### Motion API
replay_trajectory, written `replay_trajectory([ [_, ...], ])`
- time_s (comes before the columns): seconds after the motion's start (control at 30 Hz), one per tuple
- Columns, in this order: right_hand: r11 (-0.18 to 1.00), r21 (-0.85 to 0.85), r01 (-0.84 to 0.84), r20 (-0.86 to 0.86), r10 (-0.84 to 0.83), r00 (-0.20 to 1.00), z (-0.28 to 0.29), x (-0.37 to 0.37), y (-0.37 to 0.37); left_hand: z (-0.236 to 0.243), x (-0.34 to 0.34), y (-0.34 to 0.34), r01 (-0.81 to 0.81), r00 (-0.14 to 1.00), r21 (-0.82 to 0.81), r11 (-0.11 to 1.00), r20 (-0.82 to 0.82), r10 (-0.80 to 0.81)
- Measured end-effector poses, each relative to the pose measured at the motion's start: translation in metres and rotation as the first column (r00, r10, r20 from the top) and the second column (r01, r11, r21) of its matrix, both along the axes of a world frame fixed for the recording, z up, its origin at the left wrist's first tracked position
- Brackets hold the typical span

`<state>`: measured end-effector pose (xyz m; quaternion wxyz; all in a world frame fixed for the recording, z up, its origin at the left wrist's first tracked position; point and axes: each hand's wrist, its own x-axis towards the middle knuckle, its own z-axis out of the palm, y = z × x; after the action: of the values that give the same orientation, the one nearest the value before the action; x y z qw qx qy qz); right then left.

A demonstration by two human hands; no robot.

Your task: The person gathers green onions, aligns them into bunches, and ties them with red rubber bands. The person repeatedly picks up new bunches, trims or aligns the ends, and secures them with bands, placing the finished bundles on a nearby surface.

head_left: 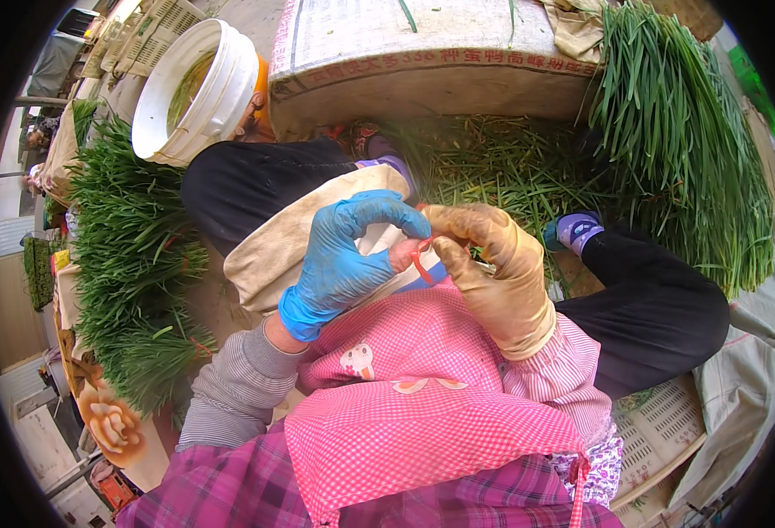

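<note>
My left hand wears a blue glove with bare skin showing at a fingertip, and its curled fingers grip a thin red band. My right hand, in a stained cream glove, pinches the same band opposite it. The two hands meet over my lap, above a folded beige cloth and my pink checked apron.
Bundles of long green leaves lie at the left, with a larger pile at the right. A white bucket stands upper left; a worn pale block lies ahead. Loose cut leaves cover the ground between my feet.
</note>
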<state>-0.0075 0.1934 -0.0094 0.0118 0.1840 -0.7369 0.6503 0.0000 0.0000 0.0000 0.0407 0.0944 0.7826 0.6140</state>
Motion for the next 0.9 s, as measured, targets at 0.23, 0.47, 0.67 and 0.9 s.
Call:
replay_trajectory([
  [0.23,0.997,-0.031,0.071,0.189,-0.064,0.98,0.002,0.009,-0.003,0.003,-0.004,0.003,0.026,0.955,-0.206,0.978,-0.285,-0.086],
  [0.47,0.83,-0.507,0.232,0.628,0.172,0.759,0.0,0.015,-0.006,-0.002,0.01,0.019,-0.126,0.978,0.23,0.965,0.193,0.081],
  [0.67,0.887,-0.439,0.144,0.512,0.116,0.851,-0.004,0.01,-0.006,0.0,0.005,0.014,-0.055,0.998,0.129,0.99,0.044,0.05],
  [0.9,1.0,0.005,-0.009,-0.047,0.01,0.999,-0.002,0.0,0.004,0.005,0.003,0.011,-0.047,0.998,0.056,0.997,0.031,0.045],
])
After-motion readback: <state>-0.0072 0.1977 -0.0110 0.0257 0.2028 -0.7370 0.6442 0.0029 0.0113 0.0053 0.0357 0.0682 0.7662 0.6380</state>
